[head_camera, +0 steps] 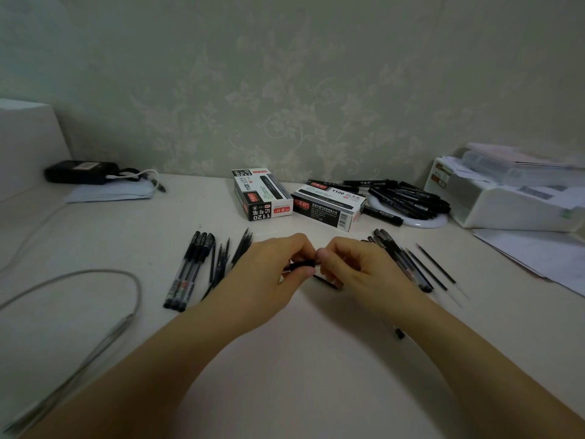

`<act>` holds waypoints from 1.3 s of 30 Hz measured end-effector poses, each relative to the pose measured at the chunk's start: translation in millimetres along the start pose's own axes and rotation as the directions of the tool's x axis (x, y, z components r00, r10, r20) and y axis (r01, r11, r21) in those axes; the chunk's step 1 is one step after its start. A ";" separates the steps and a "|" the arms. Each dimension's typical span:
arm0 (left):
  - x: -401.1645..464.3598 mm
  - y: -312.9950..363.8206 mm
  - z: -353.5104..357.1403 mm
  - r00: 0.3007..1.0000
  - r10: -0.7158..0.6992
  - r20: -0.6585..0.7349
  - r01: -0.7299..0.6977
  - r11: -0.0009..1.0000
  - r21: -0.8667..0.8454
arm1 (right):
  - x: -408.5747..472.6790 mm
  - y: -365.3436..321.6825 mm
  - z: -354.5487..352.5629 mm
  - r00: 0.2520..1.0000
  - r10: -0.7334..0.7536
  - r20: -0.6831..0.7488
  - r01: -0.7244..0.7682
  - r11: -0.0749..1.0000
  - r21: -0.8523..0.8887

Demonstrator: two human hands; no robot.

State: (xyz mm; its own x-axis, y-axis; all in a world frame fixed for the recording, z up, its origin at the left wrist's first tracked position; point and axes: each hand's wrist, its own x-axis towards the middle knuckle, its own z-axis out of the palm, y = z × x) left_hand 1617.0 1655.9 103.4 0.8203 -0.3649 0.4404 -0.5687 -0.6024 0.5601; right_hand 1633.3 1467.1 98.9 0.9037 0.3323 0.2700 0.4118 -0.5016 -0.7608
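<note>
On that pale desk [285, 359] by the flowery wallpaper [285, 90], head view has your left hand [269, 277] and right hand [361, 270] both pinching the short black pen piece [302, 264] between them, just over the desk. It looks light, stiff and slick, so I'd grip near its ends.

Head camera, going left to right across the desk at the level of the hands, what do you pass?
grey cable, capped gel pens, loose refills, left hand, black pen piece, right hand, more pens, two loose refills, papers.
</note>
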 end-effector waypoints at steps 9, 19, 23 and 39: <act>0.5 -2.1 -1.1 1.000 -0.014 -0.005 0.014 1.000 -0.001 | 1.3 2.3 -2.9 0.999 -0.023 0.023 0.023 1.000 0.015; 0.7 -3.8 0.7 1.000 -0.003 -0.015 0.003 1.000 -0.016 | 0.7 1.2 -4.4 0.999 -0.025 0.029 0.024 0.999 0.038; 0.3 -2.4 0.4 0.999 0.036 -0.019 -0.036 0.999 0.003 | -0.5 1.3 -1.9 0.997 -0.025 0.075 0.021 0.999 0.045; 1.2 -2.2 -1.1 0.986 0.052 -0.158 -0.056 0.998 -0.021 | -0.6 -2.5 -2.4 0.998 -0.044 0.050 0.036 0.989 0.146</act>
State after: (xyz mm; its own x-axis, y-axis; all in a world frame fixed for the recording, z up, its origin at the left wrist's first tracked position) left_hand 1619.1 1657.6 103.5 0.7695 -0.2792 0.5744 -0.6150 -0.5662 0.5488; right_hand 1632.0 1466.2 102.1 0.8779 0.3931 0.2735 0.4225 -0.3672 -0.8286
